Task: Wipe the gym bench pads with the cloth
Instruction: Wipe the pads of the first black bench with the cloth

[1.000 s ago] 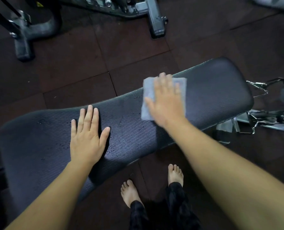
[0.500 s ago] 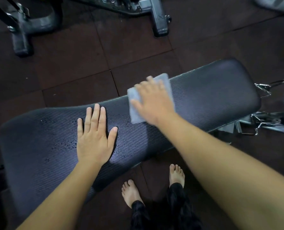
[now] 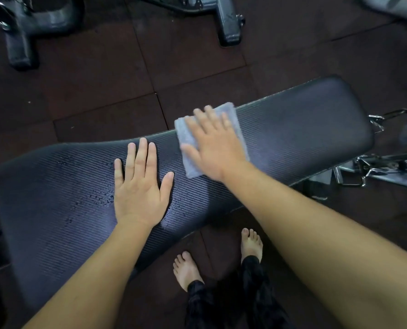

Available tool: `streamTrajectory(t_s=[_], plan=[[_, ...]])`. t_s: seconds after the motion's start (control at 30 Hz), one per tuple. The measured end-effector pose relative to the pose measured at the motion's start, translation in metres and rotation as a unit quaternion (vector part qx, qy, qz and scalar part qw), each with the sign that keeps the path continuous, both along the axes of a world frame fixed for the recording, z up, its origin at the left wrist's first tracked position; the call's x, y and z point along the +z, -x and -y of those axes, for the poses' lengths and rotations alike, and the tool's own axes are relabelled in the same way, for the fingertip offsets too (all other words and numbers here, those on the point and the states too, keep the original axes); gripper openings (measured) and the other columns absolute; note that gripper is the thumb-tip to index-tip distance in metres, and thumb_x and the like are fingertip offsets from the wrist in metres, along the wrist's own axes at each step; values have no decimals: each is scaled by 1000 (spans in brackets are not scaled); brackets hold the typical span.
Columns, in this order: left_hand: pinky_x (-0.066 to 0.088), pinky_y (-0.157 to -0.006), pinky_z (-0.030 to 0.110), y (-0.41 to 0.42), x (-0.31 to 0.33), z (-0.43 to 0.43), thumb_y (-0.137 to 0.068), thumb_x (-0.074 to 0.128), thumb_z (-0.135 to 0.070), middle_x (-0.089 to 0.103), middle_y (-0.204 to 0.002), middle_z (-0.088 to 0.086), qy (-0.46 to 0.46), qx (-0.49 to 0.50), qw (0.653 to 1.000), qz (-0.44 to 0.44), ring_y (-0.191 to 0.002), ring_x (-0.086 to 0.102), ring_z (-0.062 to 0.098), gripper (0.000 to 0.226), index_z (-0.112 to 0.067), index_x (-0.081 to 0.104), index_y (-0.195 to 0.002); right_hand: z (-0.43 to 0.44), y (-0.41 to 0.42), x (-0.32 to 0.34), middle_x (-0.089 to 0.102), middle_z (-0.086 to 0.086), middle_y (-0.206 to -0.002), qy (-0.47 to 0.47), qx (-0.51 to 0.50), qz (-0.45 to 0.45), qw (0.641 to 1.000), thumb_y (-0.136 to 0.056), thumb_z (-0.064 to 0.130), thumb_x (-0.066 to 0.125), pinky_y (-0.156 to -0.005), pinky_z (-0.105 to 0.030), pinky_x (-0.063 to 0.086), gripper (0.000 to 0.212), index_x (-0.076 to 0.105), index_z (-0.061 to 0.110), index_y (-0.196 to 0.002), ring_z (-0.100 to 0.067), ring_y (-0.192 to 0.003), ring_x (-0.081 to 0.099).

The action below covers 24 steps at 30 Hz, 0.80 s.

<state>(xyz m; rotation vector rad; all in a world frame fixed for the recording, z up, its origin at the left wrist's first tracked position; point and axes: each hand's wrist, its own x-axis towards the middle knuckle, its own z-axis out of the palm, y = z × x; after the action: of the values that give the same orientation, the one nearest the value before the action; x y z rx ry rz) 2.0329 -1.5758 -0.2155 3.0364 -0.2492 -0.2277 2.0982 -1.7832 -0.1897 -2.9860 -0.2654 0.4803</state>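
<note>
A long black ribbed bench pad runs from lower left to upper right across the view. My right hand presses flat, fingers straight, on a folded light blue-grey cloth lying near the pad's middle, at its far edge. My left hand rests flat on the pad just left of the cloth, fingers spread. Small wet droplets speckle the pad around my left hand.
Dark rubber floor tiles surround the bench. Grey machine feet stand at the top left and top centre. Metal frame parts and clips sit right of the pad. My bare feet stand by its near edge.
My right hand has slid the cloth leftward along the pad, toward my left hand. My left hand has stayed flat on the pad.
</note>
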Motion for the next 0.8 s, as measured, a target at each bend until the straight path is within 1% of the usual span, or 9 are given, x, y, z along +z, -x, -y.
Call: streamTrajectory(t_s=[0.1,0.17,0.23,0.33,0.37,0.47,0.57,0.7,0.8], plan=[[8,-128,56,0,1,-1,-106,21,-58,9,-174,5,7,-3,1000,3,-161,2,25,76,-11,16,-165,25,-1,-1,20,-6,-170,-29,49,-1,998,-101,65,24,-128,-50,7,73,26,25,-162,-28,-158,10],[8,-128,56,0,1,-1,-106,20,-58,8,-174,5,7,-4,1000,0,-161,1,25,76,-11,14,-166,71,-2,-4,19,-6,-171,-21,-15,18,1000,-97,67,23,-127,-51,8,77,29,25,-161,-28,-158,10],[7,-128,56,1,1,-1,-106,18,-59,5,-175,4,5,-4,1000,-1,-161,-1,24,76,-12,12,-166,110,9,-4,11,-4,-172,-6,-109,27,994,-97,68,22,-128,-50,5,78,23,27,-163,-25,-159,4],[5,-129,54,1,0,-1,-106,17,-59,5,-175,3,7,-5,1000,2,-161,-1,23,76,-13,11,-166,84,33,-7,2,-8,-173,4,-207,36,978,-100,64,23,-128,-51,2,77,12,24,-165,-28,-159,-2],[5,-129,54,1,0,-1,-106,17,-59,5,-175,3,10,-5,1000,2,-161,-1,23,76,-13,11,-166,59,43,-7,-1,-10,-173,11,-196,38,980,-99,64,21,-128,-51,1,79,9,22,-165,-30,-159,-3],[2,-129,52,1,0,-1,-106,17,-59,4,-175,2,17,-3,1000,2,-161,-3,22,75,-14,11,-166,5,75,-10,-1,-9,-173,-5,-73,28,997,-101,63,19,-128,-50,0,77,10,22,-165,-29,-159,-5],[1,-129,51,2,1,-1,-107,19,-58,3,-175,1,21,-2,1000,4,-161,-5,21,73,-15,9,-166,45,76,-13,14,-6,-172,-35,-12,59,998,-101,61,30,-127,-51,9,71,26,26,-163,-28,-159,9],[1,-129,52,1,-1,-1,-108,19,-58,2,-175,1,19,-3,1000,5,-161,-5,21,73,-15,8,-166,118,78,-17,15,-4,-172,-24,-169,76,982,-99,61,32,-127,-52,9,71,28,28,-162,-26,-159,9],[1,-129,52,1,-2,-1,-106,17,-59,2,-175,1,14,-2,1000,7,-161,-5,21,75,-15,8,-166,81,101,-21,16,-8,-171,-17,-256,103,961,-99,60,35,-126,-52,7,71,28,28,-162,-30,-158,11]])
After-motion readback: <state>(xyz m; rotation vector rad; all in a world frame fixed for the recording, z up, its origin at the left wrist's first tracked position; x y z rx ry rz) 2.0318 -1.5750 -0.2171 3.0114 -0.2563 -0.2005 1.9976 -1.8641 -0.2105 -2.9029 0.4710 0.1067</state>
